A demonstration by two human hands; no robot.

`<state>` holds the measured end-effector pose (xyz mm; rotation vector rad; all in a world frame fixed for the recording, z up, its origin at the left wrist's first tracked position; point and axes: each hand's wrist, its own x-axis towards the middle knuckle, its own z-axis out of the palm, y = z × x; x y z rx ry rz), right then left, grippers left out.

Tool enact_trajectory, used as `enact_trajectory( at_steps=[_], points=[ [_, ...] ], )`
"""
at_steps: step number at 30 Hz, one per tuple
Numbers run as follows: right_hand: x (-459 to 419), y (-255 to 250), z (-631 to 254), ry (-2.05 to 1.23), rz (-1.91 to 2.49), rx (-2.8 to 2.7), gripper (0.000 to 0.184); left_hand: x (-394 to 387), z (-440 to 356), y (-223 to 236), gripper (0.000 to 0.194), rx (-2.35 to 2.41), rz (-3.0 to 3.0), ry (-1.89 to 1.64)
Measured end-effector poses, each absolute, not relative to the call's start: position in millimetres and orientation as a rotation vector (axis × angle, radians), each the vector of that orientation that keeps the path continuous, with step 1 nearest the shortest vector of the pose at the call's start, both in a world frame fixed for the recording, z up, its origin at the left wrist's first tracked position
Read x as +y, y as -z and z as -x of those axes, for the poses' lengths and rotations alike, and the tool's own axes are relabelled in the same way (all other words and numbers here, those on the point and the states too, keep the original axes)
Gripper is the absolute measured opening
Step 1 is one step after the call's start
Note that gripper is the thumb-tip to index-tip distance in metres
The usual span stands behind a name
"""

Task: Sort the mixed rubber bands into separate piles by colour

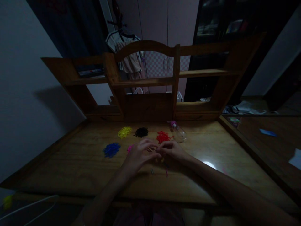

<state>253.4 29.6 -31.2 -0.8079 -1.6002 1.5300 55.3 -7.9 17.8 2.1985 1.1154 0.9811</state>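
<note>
My left hand (140, 153) curves in from the left, its thumb and fingers meeting close to the fingertips of my right hand (172, 149). Both hands are closed in a pinch over the middle of the desk; what they hold is too small and dark to make out. Behind them lies a pile of red bands (163, 137). A pink pile (129, 148) is partly covered by my left hand. Just below the hands are a pink strand (166, 172), a small yellow piece (162, 160) and a short dark piece (152, 171).
Piles of yellow bands (124, 132), black bands (141, 132) and blue bands (111, 150) lie on the wooden desk (77, 160). A clear bulb-shaped bottle (180, 135) with a purple cap lies behind my right hand. A wooden shelf unit (143, 82) borders the back.
</note>
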Motion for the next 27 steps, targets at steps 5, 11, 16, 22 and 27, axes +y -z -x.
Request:
enact_trajectory(
  at_steps=[5, 11, 16, 22, 27],
  points=[
    [29, 29, -254, -1.567, 0.798, -1.611, 0.030, -25, -56, -7, 0.012, 1.258, -2.186, -1.054],
    [28, 28, -255, -1.594, 0.807, -1.640, 0.028, -32, -57, 5, 0.012, 1.372, -2.090, -1.165],
    [28, 28, -255, -1.583, 0.816, -1.694, 0.030, -38, -56, 12, 0.015, 1.505, -2.001, -1.194],
    [30, 32, -256, -1.554, 0.839, -1.711, 0.030, -46, -60, 12, 0.016, 1.472, -1.984, -1.138],
    [31, 34, -256, -1.553, 0.849, -1.686, 0.028, -50, -61, 13, 0.016, 1.466, -1.947, -1.164]
  ],
)
